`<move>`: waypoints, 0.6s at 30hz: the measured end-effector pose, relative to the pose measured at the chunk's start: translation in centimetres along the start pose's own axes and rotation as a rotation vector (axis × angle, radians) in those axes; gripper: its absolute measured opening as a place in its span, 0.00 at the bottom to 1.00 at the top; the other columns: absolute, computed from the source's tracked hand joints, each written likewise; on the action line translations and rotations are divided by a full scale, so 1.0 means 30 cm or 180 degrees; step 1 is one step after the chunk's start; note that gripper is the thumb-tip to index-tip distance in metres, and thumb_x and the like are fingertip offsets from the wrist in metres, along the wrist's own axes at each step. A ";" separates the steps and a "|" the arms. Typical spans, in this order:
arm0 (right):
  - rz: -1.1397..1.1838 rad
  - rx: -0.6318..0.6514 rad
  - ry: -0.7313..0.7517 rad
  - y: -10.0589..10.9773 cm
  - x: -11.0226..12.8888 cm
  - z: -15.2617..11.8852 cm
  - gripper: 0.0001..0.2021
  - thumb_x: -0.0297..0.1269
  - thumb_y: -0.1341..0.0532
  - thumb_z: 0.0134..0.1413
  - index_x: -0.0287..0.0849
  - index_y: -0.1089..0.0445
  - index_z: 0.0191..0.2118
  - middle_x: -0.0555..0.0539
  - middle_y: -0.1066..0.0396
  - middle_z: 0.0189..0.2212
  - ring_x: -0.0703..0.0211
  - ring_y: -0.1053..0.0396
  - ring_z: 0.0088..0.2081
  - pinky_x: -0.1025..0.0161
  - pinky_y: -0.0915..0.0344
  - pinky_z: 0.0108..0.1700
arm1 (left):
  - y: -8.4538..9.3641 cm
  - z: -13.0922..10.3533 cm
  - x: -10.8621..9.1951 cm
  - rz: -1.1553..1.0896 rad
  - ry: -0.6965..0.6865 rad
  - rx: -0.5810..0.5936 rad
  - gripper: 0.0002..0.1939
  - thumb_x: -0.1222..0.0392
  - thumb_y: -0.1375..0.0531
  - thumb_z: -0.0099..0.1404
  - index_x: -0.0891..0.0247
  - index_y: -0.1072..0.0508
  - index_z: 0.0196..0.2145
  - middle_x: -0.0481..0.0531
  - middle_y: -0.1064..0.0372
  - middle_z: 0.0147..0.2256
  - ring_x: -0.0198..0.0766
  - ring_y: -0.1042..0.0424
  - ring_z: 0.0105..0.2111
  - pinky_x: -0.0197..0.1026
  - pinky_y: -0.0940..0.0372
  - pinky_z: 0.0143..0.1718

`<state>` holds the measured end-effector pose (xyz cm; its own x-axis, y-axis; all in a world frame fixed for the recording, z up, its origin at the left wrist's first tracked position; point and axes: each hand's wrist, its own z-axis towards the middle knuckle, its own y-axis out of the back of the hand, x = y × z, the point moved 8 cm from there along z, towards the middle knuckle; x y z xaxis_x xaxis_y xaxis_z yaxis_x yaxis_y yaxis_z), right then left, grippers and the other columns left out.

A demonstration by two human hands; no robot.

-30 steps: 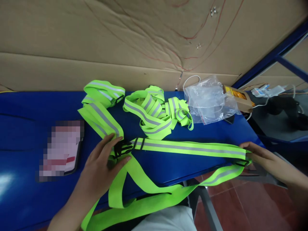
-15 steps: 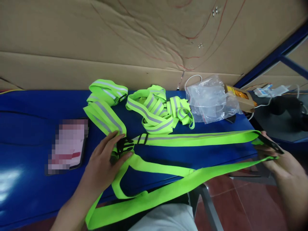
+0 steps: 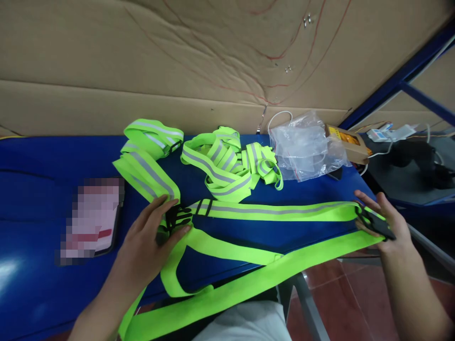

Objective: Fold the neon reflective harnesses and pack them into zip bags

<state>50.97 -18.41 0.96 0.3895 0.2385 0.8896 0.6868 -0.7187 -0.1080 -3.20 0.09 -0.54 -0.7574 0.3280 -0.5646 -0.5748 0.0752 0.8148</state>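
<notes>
A neon-green reflective strap with a grey stripe stretches between my hands over the front of the table. On the left, my left hand pinches its black side-release buckle, whose prongs point right. My right hand holds the strap's other end out past the table's right side. A black plastic buckle piece lies across that hand, its fingers partly spread inside the loop. The strap's lower length sags across my lap. Behind lie a folded green strap and a heap of green straps.
On the blue table a phone lies at left. Clear plastic bags and a small cardboard box are at back right. A cardboard-covered wall rises behind. A grey metal leg stands below.
My right hand has moved slightly left and turned, so its fingers and the black buckle piece show more. The left hand stays at its buckle. The view has shifted a little.
</notes>
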 end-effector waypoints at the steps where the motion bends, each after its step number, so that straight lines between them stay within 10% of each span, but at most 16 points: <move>1: 0.0113 0.0099 0.0015 -0.008 0.000 0.001 0.28 0.56 0.26 0.43 0.43 0.22 0.47 0.46 0.24 0.30 0.72 0.47 0.13 0.70 0.47 0.11 | 0.000 0.001 0.000 0.0004 -0.0007 -0.0012 0.33 0.33 0.45 0.68 0.52 0.34 0.63 0.57 0.39 0.67 0.57 0.35 0.66 0.61 0.38 0.66; 7: -0.0383 0.0062 0.0592 0.007 0.014 0.000 0.38 0.37 0.19 0.20 0.51 0.22 0.48 0.49 0.22 0.39 0.56 0.26 0.34 0.62 0.26 0.35 | -0.004 0.001 0.006 0.0043 -0.0019 -0.0063 0.32 0.33 0.45 0.68 0.50 0.34 0.63 0.57 0.38 0.67 0.58 0.34 0.65 0.63 0.37 0.66; 18: -0.0786 -0.0513 0.0898 0.045 0.017 0.060 0.17 0.46 0.21 0.41 0.44 0.23 0.34 0.51 0.22 0.28 0.63 0.28 0.27 0.71 0.30 0.30 | -0.003 -0.002 0.000 0.0109 -0.0025 -0.0033 0.31 0.33 0.46 0.69 0.47 0.36 0.64 0.54 0.38 0.67 0.58 0.35 0.66 0.64 0.36 0.65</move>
<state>53.21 -18.07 0.46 0.0259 0.2441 0.9694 0.6250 -0.7608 0.1749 -3.16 0.04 -0.62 -0.7742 0.3376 -0.5353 -0.5519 0.0540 0.8322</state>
